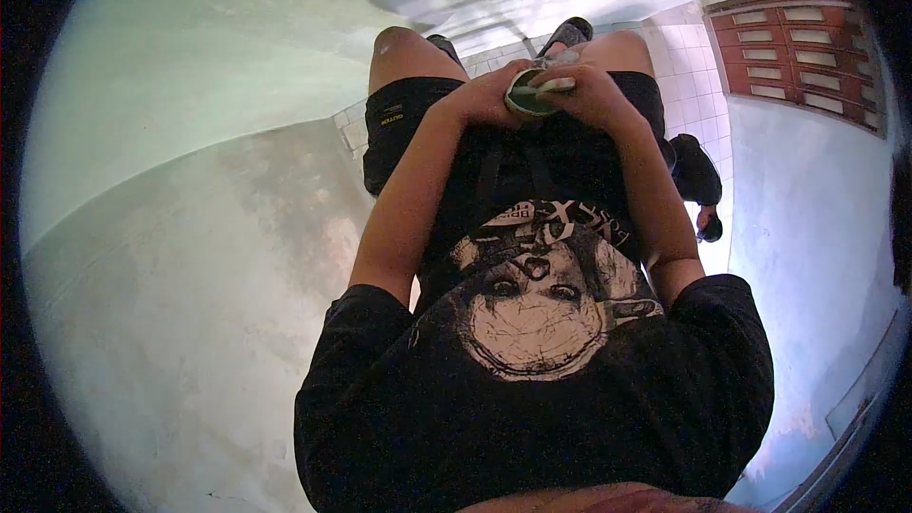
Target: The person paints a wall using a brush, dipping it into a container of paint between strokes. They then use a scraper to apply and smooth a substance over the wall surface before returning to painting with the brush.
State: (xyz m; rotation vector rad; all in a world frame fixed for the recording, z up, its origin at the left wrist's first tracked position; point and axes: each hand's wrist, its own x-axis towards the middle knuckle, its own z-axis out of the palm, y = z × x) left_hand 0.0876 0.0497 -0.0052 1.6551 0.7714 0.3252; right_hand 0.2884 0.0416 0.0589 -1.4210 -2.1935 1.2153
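In my lap, my left hand [487, 98] wraps round the side of a small round container [521, 101] with a green inside and a pale rim. Its mouth is tilted toward me. My right hand [594, 95] is at the container's other side, fingers closed on a pale, flat-looking piece [559, 85] that lies across the mouth. What the piece is, I cannot tell. Just beyond the hands, a clear, shiny plastic-like thing [560, 58] shows between my knees.
My bare knees and black shorts [391, 138] frame the hands. Dark shoes [571, 31] rest on white floor tiles [686, 59]. Pale plastered walls [190, 256] stand close by. A red-brown slatted panel [798, 52] is at the upper right, and a dark form [696, 169] lies beside my right leg.
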